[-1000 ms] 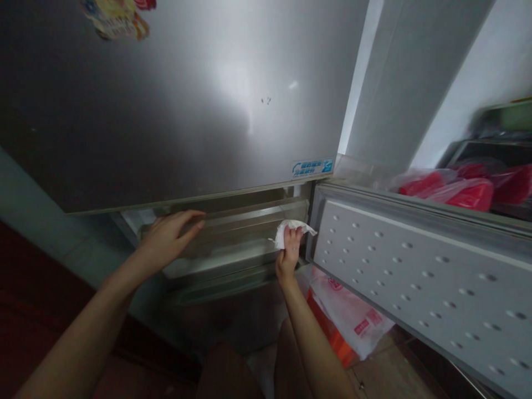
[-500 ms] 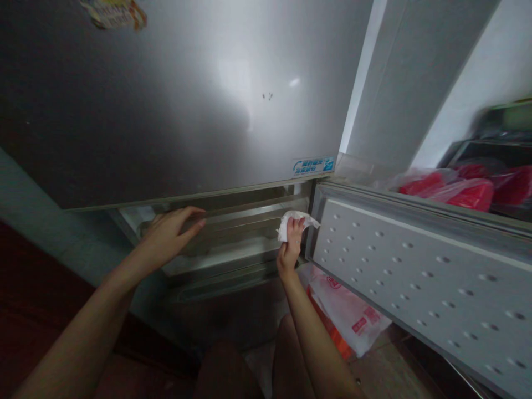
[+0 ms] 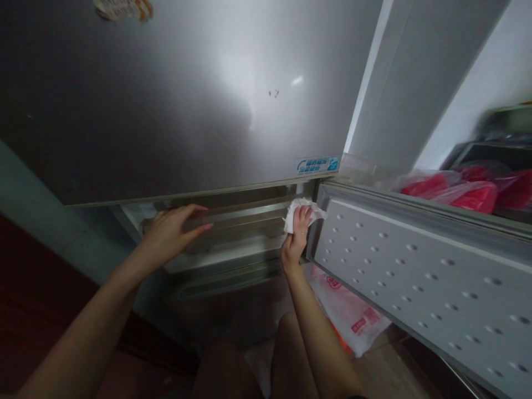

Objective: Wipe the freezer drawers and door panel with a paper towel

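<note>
Nudged white cloth (image 3: 290, 217) up, gripped in right hand (image 3: 297, 237), so probably wiping higher. Keeping left hand (image 3: 171, 229) apart, loosely spread, with drawer (image 3: 239, 243) between.

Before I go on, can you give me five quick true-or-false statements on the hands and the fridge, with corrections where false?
1. The right hand holds a white wipe. True.
2. The left hand grips the same wipe. False: it is at the left end of a drawer, thumb and fingers apart.
3. The lower door is shut. False: it stands open toward the right.
4. A blue-and-white sticker is near the lower right corner of the upper door. True.
5. The white bag with red print hangs on the upper door. False: it is low down, partly hidden by the lower door.
</note>
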`<state>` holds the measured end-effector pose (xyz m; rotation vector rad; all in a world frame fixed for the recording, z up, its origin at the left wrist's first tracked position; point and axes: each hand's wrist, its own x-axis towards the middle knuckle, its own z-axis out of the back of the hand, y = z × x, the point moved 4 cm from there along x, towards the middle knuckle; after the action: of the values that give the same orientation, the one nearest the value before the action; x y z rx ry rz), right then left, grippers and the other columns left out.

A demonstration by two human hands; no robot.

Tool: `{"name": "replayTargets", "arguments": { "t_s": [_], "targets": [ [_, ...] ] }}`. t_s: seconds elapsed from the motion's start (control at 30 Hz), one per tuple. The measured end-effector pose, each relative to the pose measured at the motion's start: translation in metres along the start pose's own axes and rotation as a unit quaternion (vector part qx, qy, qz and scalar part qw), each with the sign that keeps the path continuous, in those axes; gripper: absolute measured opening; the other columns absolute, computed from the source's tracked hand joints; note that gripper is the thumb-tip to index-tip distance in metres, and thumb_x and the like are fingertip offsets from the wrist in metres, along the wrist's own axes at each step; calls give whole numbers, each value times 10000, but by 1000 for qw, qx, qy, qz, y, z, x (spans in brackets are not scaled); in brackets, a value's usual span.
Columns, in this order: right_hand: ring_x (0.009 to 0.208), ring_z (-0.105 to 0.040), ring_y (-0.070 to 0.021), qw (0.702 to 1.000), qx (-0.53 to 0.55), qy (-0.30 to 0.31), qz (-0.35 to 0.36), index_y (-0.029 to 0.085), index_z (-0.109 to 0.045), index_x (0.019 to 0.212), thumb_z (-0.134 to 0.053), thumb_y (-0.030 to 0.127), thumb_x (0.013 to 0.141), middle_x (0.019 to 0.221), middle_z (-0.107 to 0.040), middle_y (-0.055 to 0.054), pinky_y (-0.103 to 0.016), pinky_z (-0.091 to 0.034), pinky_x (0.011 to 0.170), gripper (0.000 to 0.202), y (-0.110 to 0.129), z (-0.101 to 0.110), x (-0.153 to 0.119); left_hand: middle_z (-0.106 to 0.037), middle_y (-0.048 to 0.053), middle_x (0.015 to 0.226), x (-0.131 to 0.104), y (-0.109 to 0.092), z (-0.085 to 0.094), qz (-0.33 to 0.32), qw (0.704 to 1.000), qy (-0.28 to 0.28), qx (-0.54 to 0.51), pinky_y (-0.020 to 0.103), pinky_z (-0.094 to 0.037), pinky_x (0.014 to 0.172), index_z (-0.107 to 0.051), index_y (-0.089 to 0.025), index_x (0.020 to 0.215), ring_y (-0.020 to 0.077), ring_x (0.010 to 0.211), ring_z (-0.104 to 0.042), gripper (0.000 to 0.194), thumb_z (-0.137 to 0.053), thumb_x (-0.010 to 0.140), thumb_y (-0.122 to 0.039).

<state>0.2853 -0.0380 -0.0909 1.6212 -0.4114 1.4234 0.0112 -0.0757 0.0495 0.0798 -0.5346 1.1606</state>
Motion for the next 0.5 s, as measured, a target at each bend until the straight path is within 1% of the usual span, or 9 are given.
{"name": "replayTargets", "arguments": {
  "t_s": [0.07, 0.2, 0.3, 0.37, 0.43, 0.47, 0.5],
  "targets": [
    [1510, -141, -241, 1000, 5, 5, -2, 240, -218, 1550, -204, 124, 966, 1567, -331, -112, -629, -217, 1169, 595, -5, -2, -18, -704, 107, 1157, 0, 0, 0, -2, 1000, -3, -3, 454, -457, 951, -611, -211, 1127, 323, 1089, -641, 520, -493, 844, -631],
    [1502, -180, -246, 999, 20, 18, -31, 174, -375, 1496, -214, 151, 957, 1486, -450, -151, -607, -246, 1166, 563, -16, -7, -48, -703, 111, 1160, 0, 0, 0, 4, 1000, 4, -1, 466, -457, 951, -608, -200, 1140, 329, 1098, -639, 525, -500, 845, -619],
    [1491, -220, -232, 997, 40, 35, -59, 184, -435, 1463, -235, 153, 940, 1476, -472, -128, -578, -249, 1175, 561, -18, -8, -61, -703, 106, 1163, 0, 0, 0, 1, 1000, 5, 0, 461, -458, 955, -608, -198, 1144, 321, 1098, -640, 520, -496, 849, -613],
    [1476, -266, -215, 994, 63, 50, -80, 199, -445, 1457, -252, 152, 929, 1485, -469, -103, -541, -258, 1185, 564, -12, -5, -68, -703, 102, 1167, 0, 0, 0, -2, 1000, 2, -3, 457, -455, 963, -608, -199, 1139, 315, 1102, -639, 516, -486, 854, -611],
    [1445, -339, -196, 989, 87, 64, -98, 195, -442, 1458, -244, 149, 929, 1486, -470, -95, -495, -289, 1183, 566, 1, 0, -76, -704, 100, 1169, 0, -1, 0, 0, 1000, -1, -3, 462, -450, 970, -611, -198, 1136, 316, 1108, -636, 512, -474, 861, -608],
    [1422, -379, -192, 986, 103, 69, -114, 179, -444, 1455, -241, 156, 935, 1481, -476, -102, -474, -313, 1174, 559, 10, 2, -81, -704, 101, 1171, 0, -1, 0, 2, 1000, -1, -2, 464, -448, 971, -611, -198, 1137, 317, 1109, -636, 512, -468, 863, -606],
    [1396, -419, -192, 978, 131, 66, -151, 160, -460, 1443, -256, 174, 942, 1468, -491, -113, -452, -336, 1161, 542, 18, 5, -86, -704, 101, 1172, 0, -1, 0, 3, 1000, -2, -1, 466, -447, 972, -612, -199, 1139, 318, 1109, -636, 512, -463, 864, -605]
  ]
}}
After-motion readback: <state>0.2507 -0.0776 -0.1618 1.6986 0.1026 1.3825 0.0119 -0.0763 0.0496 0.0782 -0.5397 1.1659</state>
